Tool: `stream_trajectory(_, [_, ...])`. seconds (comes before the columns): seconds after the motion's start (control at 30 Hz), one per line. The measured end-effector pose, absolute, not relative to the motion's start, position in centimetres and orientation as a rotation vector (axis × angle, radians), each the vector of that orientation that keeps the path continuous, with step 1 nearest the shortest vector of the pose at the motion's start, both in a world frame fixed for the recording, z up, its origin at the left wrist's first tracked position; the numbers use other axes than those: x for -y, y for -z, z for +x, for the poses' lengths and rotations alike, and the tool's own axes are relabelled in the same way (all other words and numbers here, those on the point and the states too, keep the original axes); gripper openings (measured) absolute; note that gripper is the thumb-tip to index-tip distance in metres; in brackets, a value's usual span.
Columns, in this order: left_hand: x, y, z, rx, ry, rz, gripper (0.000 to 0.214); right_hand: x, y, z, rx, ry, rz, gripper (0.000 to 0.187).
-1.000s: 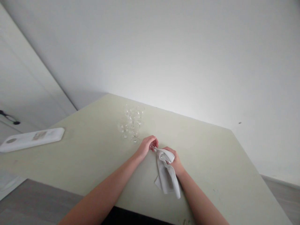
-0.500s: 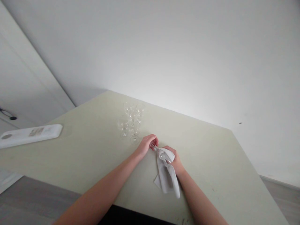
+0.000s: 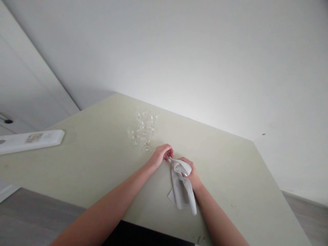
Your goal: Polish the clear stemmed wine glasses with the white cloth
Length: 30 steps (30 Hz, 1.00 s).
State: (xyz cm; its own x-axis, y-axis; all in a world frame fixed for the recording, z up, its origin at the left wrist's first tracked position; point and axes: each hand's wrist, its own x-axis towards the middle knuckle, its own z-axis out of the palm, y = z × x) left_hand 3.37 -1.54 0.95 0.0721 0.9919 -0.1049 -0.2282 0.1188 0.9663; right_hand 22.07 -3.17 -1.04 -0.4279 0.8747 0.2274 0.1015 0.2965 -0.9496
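My left hand (image 3: 162,155) is closed around the foot end of a stemmed glass (image 3: 169,159), which lies tilted toward my right hand. A white cloth (image 3: 183,191) wraps the glass's bowl and hangs down over the table. Behind the cloth, my right hand (image 3: 190,171) grips it around the bowl, and most of its fingers are hidden. Several clear stemmed glasses (image 3: 147,135) stand upright in a cluster, just beyond my left hand.
The pale green table (image 3: 225,164) meets a white wall (image 3: 205,61) at its back edge. At the far left lies a long white box (image 3: 48,138) with a printed label. A white cabinet with a dark handle (image 3: 7,121) stands beyond it.
The view has shifted slightly, so the white box sits farther left in it. Both hands keep their hold on the glass and cloth, with hardly any movement.
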Motion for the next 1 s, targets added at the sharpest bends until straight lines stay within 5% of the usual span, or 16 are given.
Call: stream_trajectory(1.0, [1.54, -0.60, 3.35, -1.020, -1.213, 1.002, 0.036, 3.12, 0.92, 21.81, 1.748, -1.210, -0.878, 0.025])
